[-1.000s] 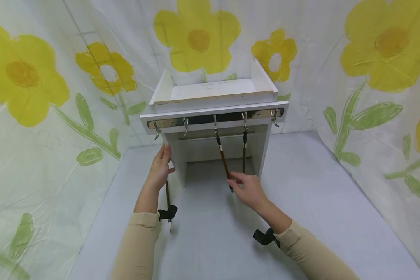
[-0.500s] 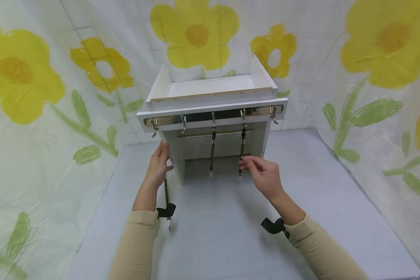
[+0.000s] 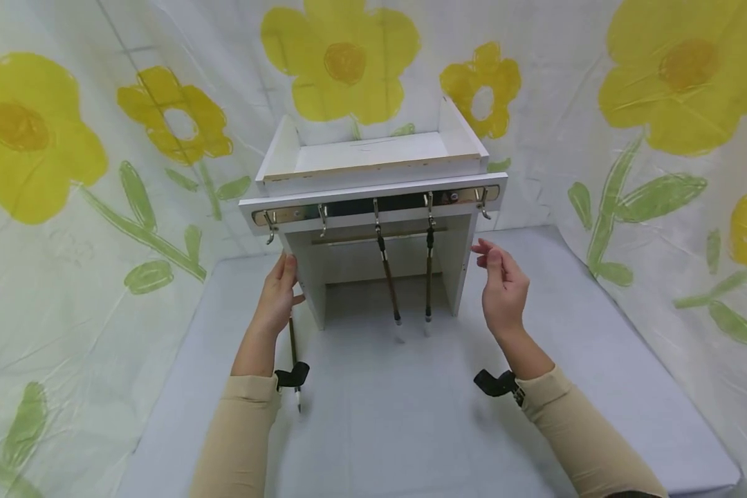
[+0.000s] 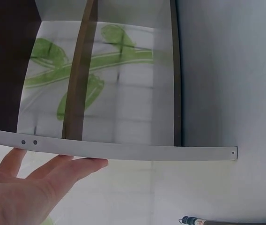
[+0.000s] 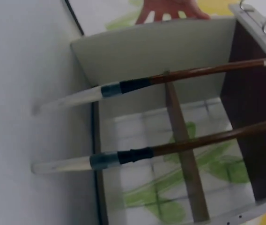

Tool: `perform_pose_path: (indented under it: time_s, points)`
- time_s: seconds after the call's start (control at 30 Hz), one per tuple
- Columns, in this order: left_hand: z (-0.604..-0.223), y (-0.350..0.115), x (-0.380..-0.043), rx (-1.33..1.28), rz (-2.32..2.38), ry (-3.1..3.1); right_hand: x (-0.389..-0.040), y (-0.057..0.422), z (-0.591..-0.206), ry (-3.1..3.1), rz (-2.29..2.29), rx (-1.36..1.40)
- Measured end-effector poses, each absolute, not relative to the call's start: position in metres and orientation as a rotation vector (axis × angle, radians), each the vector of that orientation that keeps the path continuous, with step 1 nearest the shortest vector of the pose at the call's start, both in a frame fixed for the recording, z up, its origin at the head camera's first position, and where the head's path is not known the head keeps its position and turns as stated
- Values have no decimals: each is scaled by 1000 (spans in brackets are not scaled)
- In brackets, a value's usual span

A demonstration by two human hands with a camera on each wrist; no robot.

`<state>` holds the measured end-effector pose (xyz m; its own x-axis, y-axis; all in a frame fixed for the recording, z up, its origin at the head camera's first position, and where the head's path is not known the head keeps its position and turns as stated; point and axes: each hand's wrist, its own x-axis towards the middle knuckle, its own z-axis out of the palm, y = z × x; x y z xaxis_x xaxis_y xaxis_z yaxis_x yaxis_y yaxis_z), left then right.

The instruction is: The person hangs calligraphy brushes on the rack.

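Note:
Two calligraphy brushes hang bristles-down from hooks on a white wooden shelf (image 3: 373,187). The middle brush (image 3: 389,280) slants; the other brush (image 3: 429,277), to its right, hangs nearly straight. My left hand (image 3: 277,294) rests its extended fingers against the outer face of the left side panel (image 4: 137,151). Beside the right side panel (image 3: 463,266) is my right hand (image 3: 504,287), holding nothing, fingers loosely bent. Whether its fingertips touch the panel I cannot tell. A third brush (image 3: 293,339) lies on the table by my left forearm, partly covered by the wrist camera.
A metal strip (image 3: 348,208) along the shelf's front carries several hooks, the outer ones bare. On top sits an open tray-like compartment (image 3: 373,149). A pale cloth covers the table (image 3: 373,422). Behind hangs a flower-printed curtain (image 3: 554,83).
My right hand has let go of the middle brush and moved right, past the other brush, to the shelf's right side. The middle brush swings. My left hand stays at the left panel.

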<state>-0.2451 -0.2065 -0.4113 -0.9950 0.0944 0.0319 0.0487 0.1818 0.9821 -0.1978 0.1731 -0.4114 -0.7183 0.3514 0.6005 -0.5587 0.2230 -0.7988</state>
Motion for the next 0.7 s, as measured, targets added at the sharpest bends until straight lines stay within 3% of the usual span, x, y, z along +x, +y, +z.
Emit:
perform_pose_path:
  time_s: [0.33, 0.7]
  points:
    - [-411, -209, -245, 128, 1972, 2376, -239, 192, -423, -1890, 2148, 123]
    - [-400, -215, -238, 154, 1927, 2367, -248, 195, -426, -2058, 2212, 156]
